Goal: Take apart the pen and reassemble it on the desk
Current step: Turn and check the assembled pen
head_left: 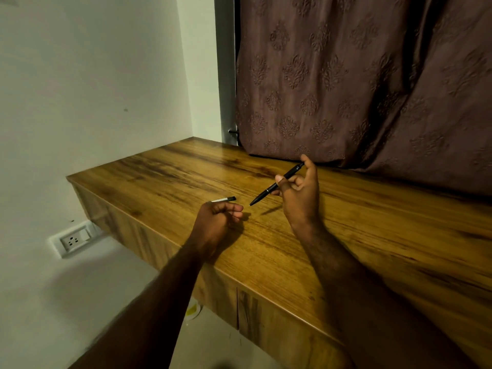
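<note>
Our right hand holds the black pen above the wooden tabletop. The grip is clamped on the middle of the barrel, with the thumb lying across it from the near side and the curled fingers behind it. The forefinger stands up by the pen's rear end. The pen slants, its rear end high and toward the curtain, its tip low and pointing at our left hand. The tip is clear of the wood, and the pen's shadow falls on the tabletop just beside it.

Our left hand rests on the tabletop near the front edge, the forearm reaching in over that edge. Its grip is drawn together, fingers curled in and the thumb laid against the forefinger. We cannot tell whether anything lies inside it. The two hands are apart, with the pen tip in the gap between them.

Just beyond the left hand's knuckles a small piece lies flat on the tabletop, pale along its length with a black end toward the pen. It touches neither hand.

A brown patterned curtain hangs behind the tabletop, its hem resting on the wood. To the left is a pale wall with a white socket set low, below the level of the tabletop.
</note>
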The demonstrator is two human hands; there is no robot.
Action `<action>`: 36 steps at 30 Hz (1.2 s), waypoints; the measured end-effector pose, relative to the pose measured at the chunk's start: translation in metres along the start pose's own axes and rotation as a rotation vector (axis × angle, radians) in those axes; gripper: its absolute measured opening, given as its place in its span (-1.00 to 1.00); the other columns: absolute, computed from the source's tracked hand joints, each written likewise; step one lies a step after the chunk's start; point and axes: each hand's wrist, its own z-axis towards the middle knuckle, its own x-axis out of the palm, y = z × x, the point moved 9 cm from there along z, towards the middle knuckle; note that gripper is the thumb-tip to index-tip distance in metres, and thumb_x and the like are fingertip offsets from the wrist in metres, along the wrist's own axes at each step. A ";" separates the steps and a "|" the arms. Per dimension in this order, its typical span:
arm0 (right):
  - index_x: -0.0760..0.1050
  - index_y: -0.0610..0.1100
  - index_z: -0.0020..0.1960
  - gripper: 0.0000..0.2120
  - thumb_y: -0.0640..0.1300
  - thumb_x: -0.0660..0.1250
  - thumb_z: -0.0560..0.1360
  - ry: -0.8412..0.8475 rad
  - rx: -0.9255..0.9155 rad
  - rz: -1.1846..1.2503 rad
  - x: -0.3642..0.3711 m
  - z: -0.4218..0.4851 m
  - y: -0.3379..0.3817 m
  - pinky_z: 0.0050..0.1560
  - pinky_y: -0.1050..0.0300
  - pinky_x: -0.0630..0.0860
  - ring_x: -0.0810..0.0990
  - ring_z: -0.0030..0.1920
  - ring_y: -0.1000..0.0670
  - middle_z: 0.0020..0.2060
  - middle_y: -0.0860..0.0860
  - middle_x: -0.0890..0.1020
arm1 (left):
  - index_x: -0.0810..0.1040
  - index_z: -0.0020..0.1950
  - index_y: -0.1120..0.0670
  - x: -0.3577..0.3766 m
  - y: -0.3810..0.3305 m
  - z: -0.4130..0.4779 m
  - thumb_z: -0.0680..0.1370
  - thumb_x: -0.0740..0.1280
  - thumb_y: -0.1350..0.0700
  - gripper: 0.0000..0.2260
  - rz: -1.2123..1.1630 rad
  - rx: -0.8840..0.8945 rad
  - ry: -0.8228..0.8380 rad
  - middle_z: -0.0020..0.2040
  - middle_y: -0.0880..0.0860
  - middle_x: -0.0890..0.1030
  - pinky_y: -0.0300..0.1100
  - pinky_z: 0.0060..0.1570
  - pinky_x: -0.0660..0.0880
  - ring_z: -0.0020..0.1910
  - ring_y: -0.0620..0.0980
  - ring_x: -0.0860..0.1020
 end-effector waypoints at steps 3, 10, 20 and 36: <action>0.27 -0.10 0.44 -0.42 -0.36 0.34 0.49 0.016 -0.021 -0.032 0.002 -0.001 0.004 -0.34 0.25 0.59 0.66 -0.30 0.12 -0.25 -0.04 0.61 | 0.56 -0.13 0.30 0.000 -0.001 -0.001 0.51 0.16 0.50 -0.78 0.018 -0.004 -0.007 -0.44 0.03 0.65 -0.39 -0.43 0.50 -0.48 -0.19 0.58; 0.25 -0.09 0.44 -0.41 -0.35 0.35 0.49 -0.018 -0.064 -0.011 -0.002 0.003 0.015 -0.31 0.20 0.60 0.64 -0.35 0.08 -0.34 0.01 0.59 | 0.56 -0.13 0.32 -0.001 -0.003 -0.002 0.52 0.16 0.50 -0.78 0.023 -0.002 -0.029 -0.42 0.05 0.64 -0.41 -0.41 0.50 -0.48 -0.20 0.58; 0.22 -0.10 0.48 -0.38 -0.36 0.34 0.49 0.009 -0.048 -0.021 -0.002 0.003 0.013 -0.32 0.22 0.60 0.64 -0.30 0.09 -0.29 -0.02 0.58 | 0.57 -0.11 0.31 -0.004 0.004 0.003 0.51 0.18 0.48 -0.80 -0.032 -0.021 -0.014 -0.42 0.04 0.66 -0.38 -0.41 0.52 -0.46 -0.17 0.58; 0.19 -0.07 0.48 -0.37 -0.32 0.34 0.50 0.013 -0.066 -0.048 -0.003 0.004 0.015 -0.30 0.28 0.56 0.66 -0.27 0.02 -0.22 -0.09 0.60 | 0.61 -0.08 0.28 -0.011 0.014 0.013 0.50 0.22 0.45 -0.81 0.009 -0.028 -0.024 -0.36 0.05 0.68 -0.31 -0.39 0.55 -0.41 -0.12 0.61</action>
